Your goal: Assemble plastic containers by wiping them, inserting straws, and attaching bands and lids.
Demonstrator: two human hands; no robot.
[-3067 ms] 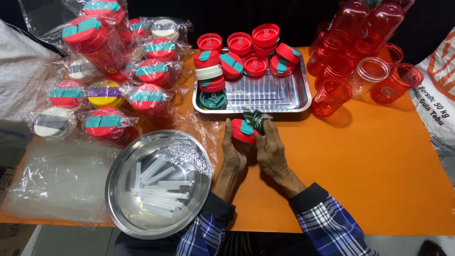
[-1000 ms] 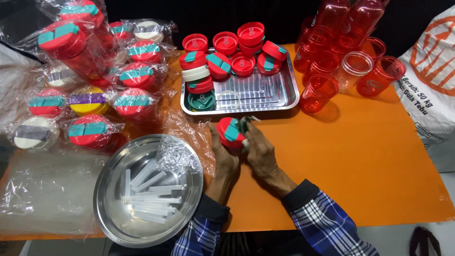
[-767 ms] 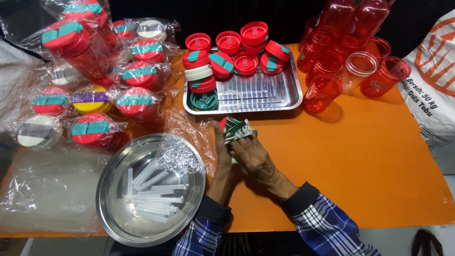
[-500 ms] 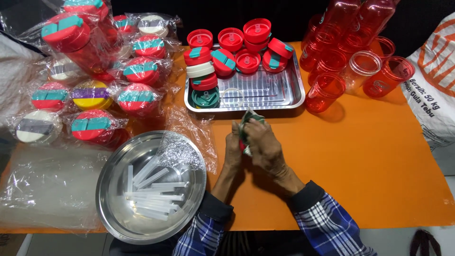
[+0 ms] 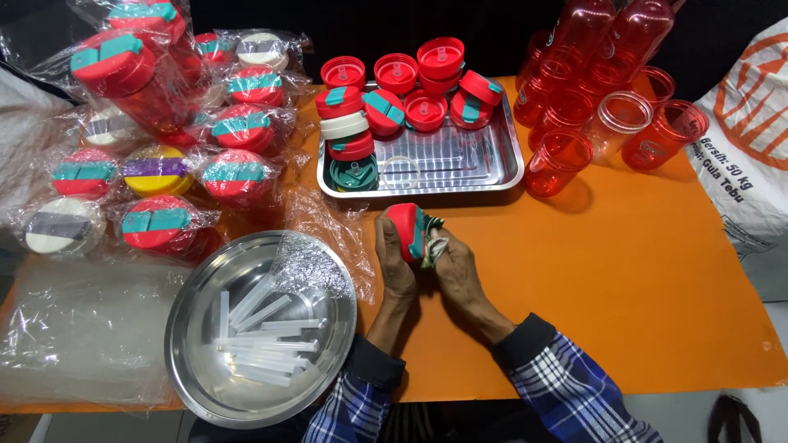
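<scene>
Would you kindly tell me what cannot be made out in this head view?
- Underside of the red lid: covered by the left hand.
- Green cloth: mostly hidden by the right hand.
- White sack: cut off by the right edge.
- Wrapped bottles: blurred by plastic film.

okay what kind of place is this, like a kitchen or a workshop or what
Probably a small workbench for assembling or packing bottles: an orange table holds open red bottles, a steel tray of red lids, and plastic-wrapped finished bottles.

Both forearms wear long plaid sleeves — blue, white and dark checks — each ending in a dark ribbed cuff. The left hand [image 5: 396,261] and right hand [image 5: 453,267] are bare — no gloves.
</scene>
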